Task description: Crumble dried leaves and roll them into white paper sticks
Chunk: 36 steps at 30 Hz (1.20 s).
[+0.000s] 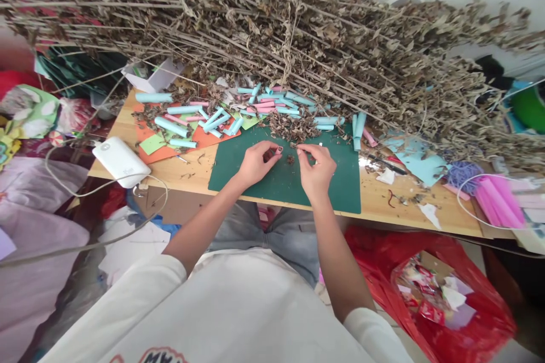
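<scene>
My left hand is closed over the green cutting mat, pinching a small paper tube with its dark-filled end showing. Most of that tube is hidden by the fingers. Just to the right, my right hand pinches a bit of dried leaf between thumb and forefinger. A few leaf crumbs lie on the mat between the hands. Behind them is a heap of crumbled dried leaves. Several blue paper tubes and pink paper tubes lie along the back of the wooden table.
A huge bundle of dried leafy stalks leans over the table's back. On the left lies a white power bank with a cable. A black pen and purple yarn are on the right. A red trash bag stands below.
</scene>
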### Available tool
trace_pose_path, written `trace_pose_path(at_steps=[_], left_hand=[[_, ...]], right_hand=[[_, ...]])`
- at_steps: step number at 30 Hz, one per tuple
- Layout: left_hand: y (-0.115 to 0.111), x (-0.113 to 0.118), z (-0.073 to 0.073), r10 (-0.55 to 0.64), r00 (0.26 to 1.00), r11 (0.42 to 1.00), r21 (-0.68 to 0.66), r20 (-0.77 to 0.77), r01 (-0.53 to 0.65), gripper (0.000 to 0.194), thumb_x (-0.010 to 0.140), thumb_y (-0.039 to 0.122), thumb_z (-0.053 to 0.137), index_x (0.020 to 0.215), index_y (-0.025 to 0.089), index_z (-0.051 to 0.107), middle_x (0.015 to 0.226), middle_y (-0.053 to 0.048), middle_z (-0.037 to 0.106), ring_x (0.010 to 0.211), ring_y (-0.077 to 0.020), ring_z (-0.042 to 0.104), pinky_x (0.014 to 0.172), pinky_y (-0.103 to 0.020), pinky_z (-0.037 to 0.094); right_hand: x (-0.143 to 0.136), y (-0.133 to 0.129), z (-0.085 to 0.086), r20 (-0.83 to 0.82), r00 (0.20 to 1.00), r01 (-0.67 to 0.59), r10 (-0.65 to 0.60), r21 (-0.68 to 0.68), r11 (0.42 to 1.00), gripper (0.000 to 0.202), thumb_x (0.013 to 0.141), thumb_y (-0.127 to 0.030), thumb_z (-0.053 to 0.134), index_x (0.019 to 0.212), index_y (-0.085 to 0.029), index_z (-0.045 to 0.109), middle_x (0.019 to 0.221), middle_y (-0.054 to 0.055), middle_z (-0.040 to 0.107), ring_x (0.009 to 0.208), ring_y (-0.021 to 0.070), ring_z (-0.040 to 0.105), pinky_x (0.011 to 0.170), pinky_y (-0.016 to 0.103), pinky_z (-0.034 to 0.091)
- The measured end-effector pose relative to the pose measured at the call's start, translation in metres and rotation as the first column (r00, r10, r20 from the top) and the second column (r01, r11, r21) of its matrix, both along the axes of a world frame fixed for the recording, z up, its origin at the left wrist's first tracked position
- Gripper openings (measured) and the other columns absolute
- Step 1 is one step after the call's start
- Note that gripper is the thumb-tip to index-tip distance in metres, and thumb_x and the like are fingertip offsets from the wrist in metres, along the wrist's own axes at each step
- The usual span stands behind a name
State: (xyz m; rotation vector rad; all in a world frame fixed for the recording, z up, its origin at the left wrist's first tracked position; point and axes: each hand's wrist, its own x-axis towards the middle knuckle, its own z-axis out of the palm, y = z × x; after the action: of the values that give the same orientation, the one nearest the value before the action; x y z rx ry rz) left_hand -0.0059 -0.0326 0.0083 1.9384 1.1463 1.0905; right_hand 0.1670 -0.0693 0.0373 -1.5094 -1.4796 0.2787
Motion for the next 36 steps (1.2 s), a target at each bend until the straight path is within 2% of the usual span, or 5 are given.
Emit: trace_pose_path(at_steps=[6,18,25,29,36], left_hand=[[0.001,-0.001,-0.002,-0.019,1.0,1.0,0.005,-0.017,0.019,0.014,0.088,0.03,0.062,0.096,0.018,0.064,0.083,-0.002,0.067,0.07,-0.0121,0.061,0.065,-0.023,0.049],[0.003,-0.002,-0.004,-0.008,1.0,1.0,0.026,-0.024,0.008,0.012,0.085,0.021,0.062,0.097,0.017,0.064,0.083,-0.001,0.065,0.07,-0.0123,0.06,0.069,-0.024,0.049],[0.002,-0.001,-0.003,-0.021,1.0,1.0,0.009,-0.003,0.021,0.014,0.088,0.028,0.062,0.096,0.017,0.065,0.08,-0.002,0.065,0.068,-0.0127,0.06,0.064,-0.024,0.049],[0.002,-0.001,-0.003,-0.018,1.0,1.0,0.009,-0.003,0.018,0.011,0.086,0.024,0.063,0.095,0.017,0.064,0.08,-0.002,0.066,0.068,-0.0122,0.06,0.064,-0.023,0.049],[0.002,-0.002,-0.006,-0.032,0.999,0.999,0.011,-0.006,0.032,0.012,0.087,0.024,0.062,0.096,0.018,0.065,0.082,-0.002,0.065,0.069,-0.0122,0.061,0.066,-0.024,0.049]], right_hand=[[-0.022,0.005,0.003,-0.14,0.987,-0.081,0.074,-0.051,0.995,0.022,0.091,-0.038,0.056,0.096,-0.022,0.07,0.095,0.006,0.073,0.082,0.0186,0.066,0.073,0.033,0.055],[-0.019,0.004,0.009,0.352,0.903,-0.238,0.246,-0.068,0.969,0.016,0.091,-0.025,0.053,0.096,-0.022,0.068,0.106,0.011,0.062,0.103,0.0255,0.057,0.09,0.043,0.05],[-0.014,0.007,0.004,-0.023,0.978,-0.208,0.206,-0.109,0.972,0.031,0.085,-0.032,0.064,0.114,-0.022,0.059,0.096,0.005,0.068,0.082,0.0176,0.065,0.079,0.035,0.056],[-0.018,0.006,-0.004,-0.229,0.956,-0.228,0.186,-0.172,0.958,0.024,0.082,-0.038,0.066,0.099,-0.021,0.063,0.085,0.003,0.07,0.075,0.0164,0.067,0.073,0.031,0.057],[-0.019,0.006,0.001,0.051,0.971,-0.228,0.232,-0.073,0.971,0.016,0.09,-0.031,0.057,0.086,-0.022,0.069,0.089,0.006,0.068,0.083,0.0187,0.064,0.077,0.033,0.054]])
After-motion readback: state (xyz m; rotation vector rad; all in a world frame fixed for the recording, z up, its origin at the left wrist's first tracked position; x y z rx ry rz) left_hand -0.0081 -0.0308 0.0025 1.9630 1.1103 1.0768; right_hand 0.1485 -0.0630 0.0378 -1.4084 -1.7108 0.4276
